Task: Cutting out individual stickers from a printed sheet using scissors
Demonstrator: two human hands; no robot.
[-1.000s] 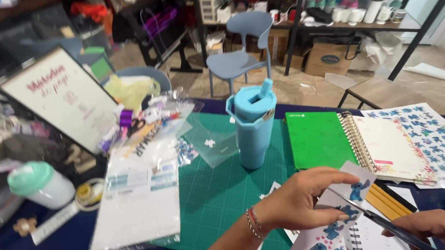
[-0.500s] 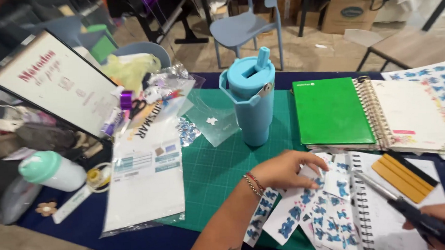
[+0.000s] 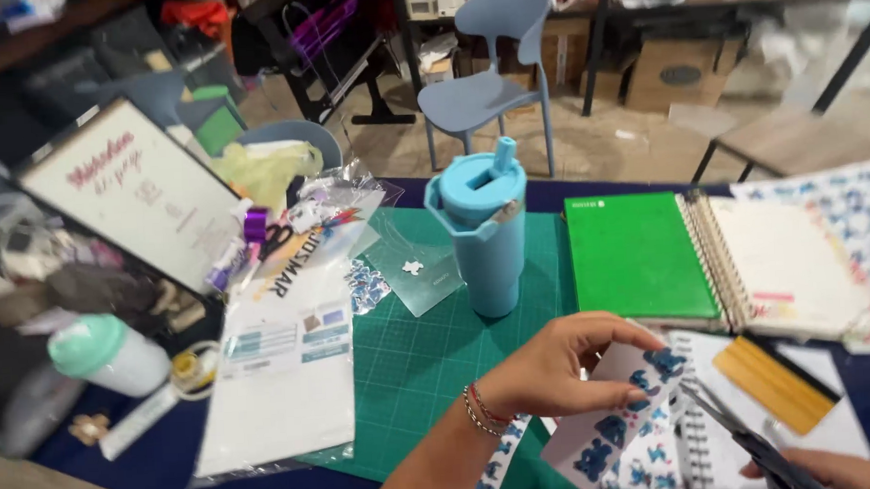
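Head view: left hand pinching sticker sheet; right hand gripping scissors w/ blades at edge; cutting underway, most figures uncut.

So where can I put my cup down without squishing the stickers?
The green cutting mat is bare between the blue tumbler, the plastic-wrapped paper pack and the left hand. The green notebook cover is bare too. It is crowded at the left edge, and around the sticker sheet and scissors.

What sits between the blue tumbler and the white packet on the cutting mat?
In the head view, a clear plastic sheet with a small white shape lies on the green mat between the tumbler and the packet.
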